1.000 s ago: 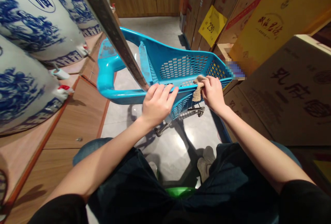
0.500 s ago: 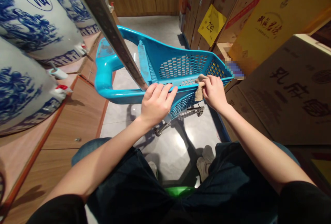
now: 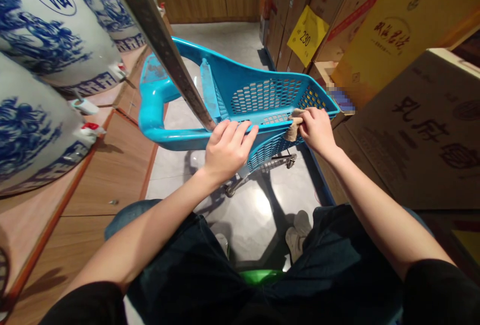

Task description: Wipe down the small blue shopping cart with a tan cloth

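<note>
A blue plastic shopping cart [image 3: 258, 72] stands sideways in front of me, its handle at the left and its mesh basket at the right. My left hand [image 3: 228, 149] is wrapped over the near rim of the cart, beside the foot of a dark metal bar [image 3: 165, 50] that slants up to the upper left. My right hand [image 3: 318, 131] pinches a beige cloth [image 3: 291, 131] on the near rim, close to the narrow right end. Part of the cloth hangs over the outside of the rim.
Large blue-and-white jars [image 3: 41, 40] with taps stand on wooden cabinets [image 3: 108, 160] at the left. Cardboard boxes [image 3: 420, 130], a yellow bag [image 3: 397, 30] and a yellow price sign [image 3: 308, 36] crowd the right. Small cart wheels [image 3: 230, 191] rest on the grey floor [image 3: 251, 215].
My right hand has slid a little to the right along the rim with the cloth, whose hanging part has changed shape. My left hand and the cart look unmoved.
</note>
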{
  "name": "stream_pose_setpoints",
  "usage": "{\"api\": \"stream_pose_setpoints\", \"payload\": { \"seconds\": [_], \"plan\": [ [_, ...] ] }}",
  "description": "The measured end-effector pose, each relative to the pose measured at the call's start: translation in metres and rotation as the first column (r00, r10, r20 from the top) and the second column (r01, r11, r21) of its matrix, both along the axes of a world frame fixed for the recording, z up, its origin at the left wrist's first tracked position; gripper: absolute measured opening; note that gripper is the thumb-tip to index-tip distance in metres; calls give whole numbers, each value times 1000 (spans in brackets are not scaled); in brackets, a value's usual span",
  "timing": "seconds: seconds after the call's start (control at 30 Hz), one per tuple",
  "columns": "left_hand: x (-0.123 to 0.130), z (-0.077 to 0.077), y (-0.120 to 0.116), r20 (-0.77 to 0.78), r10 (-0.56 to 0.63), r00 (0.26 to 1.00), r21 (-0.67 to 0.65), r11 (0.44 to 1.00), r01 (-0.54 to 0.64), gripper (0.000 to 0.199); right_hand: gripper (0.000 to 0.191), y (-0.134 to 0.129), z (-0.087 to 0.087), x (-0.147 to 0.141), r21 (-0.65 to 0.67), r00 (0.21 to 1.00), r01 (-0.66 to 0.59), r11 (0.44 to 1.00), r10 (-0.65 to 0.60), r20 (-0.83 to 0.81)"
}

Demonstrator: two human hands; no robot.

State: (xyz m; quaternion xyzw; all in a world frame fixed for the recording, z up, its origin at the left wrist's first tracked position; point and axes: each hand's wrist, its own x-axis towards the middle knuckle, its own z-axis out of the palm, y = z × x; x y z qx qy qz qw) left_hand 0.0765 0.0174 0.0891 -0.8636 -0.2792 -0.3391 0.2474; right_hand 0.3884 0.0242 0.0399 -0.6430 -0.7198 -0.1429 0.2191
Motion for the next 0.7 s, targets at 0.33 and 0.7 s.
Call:
{"api": "stream_pose_setpoints", "payload": {
  "seconds": [0.33, 0.7],
  "plan": [
    [-7, 3, 2, -45, 37, 998, 64, 997, -34, 30, 25, -2, 8, 24, -74, 996, 52, 996, -47, 75],
    [-7, 3, 6, 84, 59, 995, -168, 985, -44, 26, 31, -12, 7, -32, -30, 987, -152, 988, 153, 41]
  ]
}}
